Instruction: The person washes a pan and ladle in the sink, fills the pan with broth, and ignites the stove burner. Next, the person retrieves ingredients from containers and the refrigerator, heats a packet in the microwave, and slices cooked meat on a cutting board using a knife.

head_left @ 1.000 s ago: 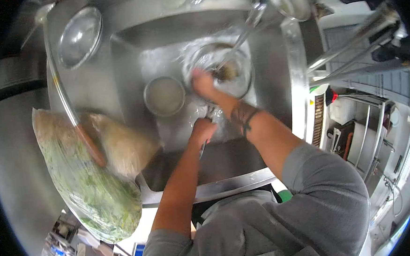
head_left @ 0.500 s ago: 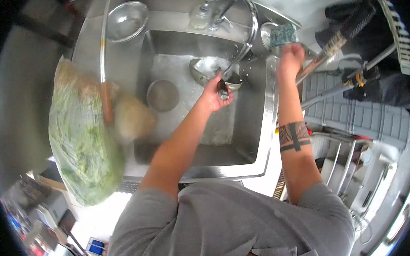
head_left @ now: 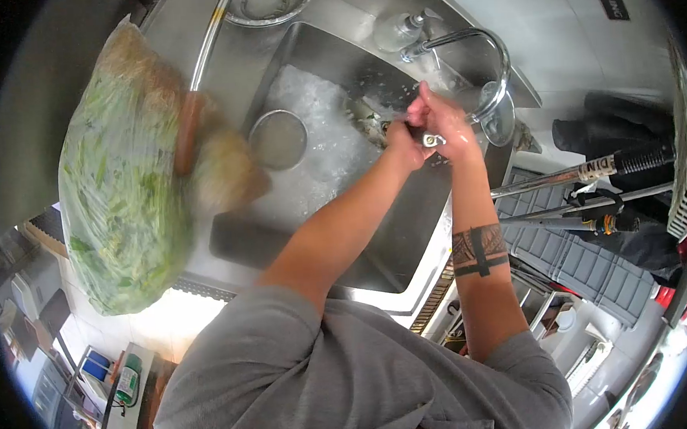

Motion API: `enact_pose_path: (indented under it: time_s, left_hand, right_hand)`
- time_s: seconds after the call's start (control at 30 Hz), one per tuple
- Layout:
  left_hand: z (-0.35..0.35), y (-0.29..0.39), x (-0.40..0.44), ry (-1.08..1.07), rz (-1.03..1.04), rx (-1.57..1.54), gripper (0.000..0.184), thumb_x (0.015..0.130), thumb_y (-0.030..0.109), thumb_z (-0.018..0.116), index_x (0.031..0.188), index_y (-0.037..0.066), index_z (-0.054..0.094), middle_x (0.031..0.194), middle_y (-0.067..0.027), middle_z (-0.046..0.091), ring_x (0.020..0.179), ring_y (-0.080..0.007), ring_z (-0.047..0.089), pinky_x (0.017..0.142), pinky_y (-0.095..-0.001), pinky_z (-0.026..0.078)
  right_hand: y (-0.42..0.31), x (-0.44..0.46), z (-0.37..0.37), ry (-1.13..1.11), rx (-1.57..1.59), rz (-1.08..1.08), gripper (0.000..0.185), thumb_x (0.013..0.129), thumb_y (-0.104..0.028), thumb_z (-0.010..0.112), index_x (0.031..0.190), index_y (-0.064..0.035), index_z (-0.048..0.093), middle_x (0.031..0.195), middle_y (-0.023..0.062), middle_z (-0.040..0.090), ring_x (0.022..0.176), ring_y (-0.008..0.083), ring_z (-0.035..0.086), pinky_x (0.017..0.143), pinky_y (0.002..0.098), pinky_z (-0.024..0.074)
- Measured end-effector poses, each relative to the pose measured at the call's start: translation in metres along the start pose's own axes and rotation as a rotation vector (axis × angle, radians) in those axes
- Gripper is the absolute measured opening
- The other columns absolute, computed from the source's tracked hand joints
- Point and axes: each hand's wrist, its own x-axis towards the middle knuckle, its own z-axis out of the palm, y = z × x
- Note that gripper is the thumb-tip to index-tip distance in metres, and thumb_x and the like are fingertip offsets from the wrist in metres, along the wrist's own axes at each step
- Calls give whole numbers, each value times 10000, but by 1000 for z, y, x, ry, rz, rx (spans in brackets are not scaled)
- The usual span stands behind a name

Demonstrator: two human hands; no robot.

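My left hand is closed around the dark handle of a pan, whose metal end points toward me. The pan's metal body is tilted in the sink beneath splashing water and is partly hidden behind my left hand. Just above the handle, my right hand is loosely cupped with its fingers apart. It is close against my left hand under the curved tap, and I see nothing in it. Foam and water cover part of the sink floor.
A large plastic bag of leafy greens bulges at the left, beside a pole with a brown grip. A metal bowl and a soap pump bottle stand behind the sink. Long-handled tools and grey crates crowd the right.
My right hand has left the greenish scourer at the right rim and come over the sink to my left hand. My left hand, still on the pan handle, has shifted right. The view has turned.
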Motion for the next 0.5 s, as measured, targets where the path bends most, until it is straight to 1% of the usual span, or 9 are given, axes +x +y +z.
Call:
enact_pose_path:
  time_s: [0.03,0.07,0.17,0.23,0.27,0.33,0.37,0.43,0.5]
  left_hand:
    - [7,0,3,54,44,-12,422,1074,453,354,1077,165,662,1042,-54,704,1059,-244,681,869,-483,590]
    - [9,3,8,44,98,-18,387,1081,402,386,1139,138,663,1123,-86,698,1093,-264,678,922,-498,587]
    - [-32,2,76,-52,-19,-103,386,1079,382,394,1240,121,629,1225,-92,675,1096,-272,674,925,-459,591]
    - [-43,3,80,-146,-109,-38,361,1068,321,411,1244,82,617,1221,-111,672,1053,-267,689,912,-433,600]
    - [-52,3,86,-232,-164,79,267,1054,265,425,1077,91,627,1070,-90,686,948,-250,693,845,-403,602]
    - [-56,-1,63,-196,-2,587,186,1020,177,473,901,101,594,869,-71,654,797,-225,675,750,-344,594]
    - [-57,-3,51,-155,68,834,208,1002,134,497,813,106,578,768,-61,638,722,-212,666,703,-315,591]
    - [-54,13,-2,33,-141,420,201,964,105,546,765,116,514,652,-41,531,608,-191,589,597,-293,538]
    - [-61,22,-60,-26,-272,382,225,963,126,560,758,122,467,608,-11,437,531,-157,483,507,-286,450]
  right_hand:
    - [-3,-7,3,-29,15,-11,459,1044,-383,603,1098,66,678,964,143,737,952,202,690,950,367,542]
    - [-3,-15,7,-119,1,-108,484,1046,-388,595,1130,79,689,1080,162,753,1101,227,668,1039,352,481]
    - [0,-28,1,-176,-73,-169,479,1052,-358,588,1197,92,670,1180,178,738,1195,240,638,1070,356,459]
    - [1,-33,-5,-167,-72,-188,474,1055,-343,581,1214,98,653,1178,198,733,1164,267,666,1058,375,478]
    - [-2,-36,-6,-199,-28,-117,473,1058,-338,578,1225,100,644,1165,207,733,1123,278,687,1037,381,498]
    - [-8,-40,-1,-202,53,-26,463,1066,-337,568,1232,90,634,1115,220,736,1000,295,736,971,392,550]
    - [-9,-39,2,-200,57,-35,463,1066,-337,568,1232,90,634,1115,220,736,1000,295,736,971,392,550]
    - [-9,-33,5,-185,124,54,444,1073,-340,557,1212,72,646,1087,209,738,967,288,740,961,391,561]
    - [-7,-31,7,-186,116,21,435,1074,-341,556,1224,58,641,1126,198,727,1016,277,727,973,389,559]
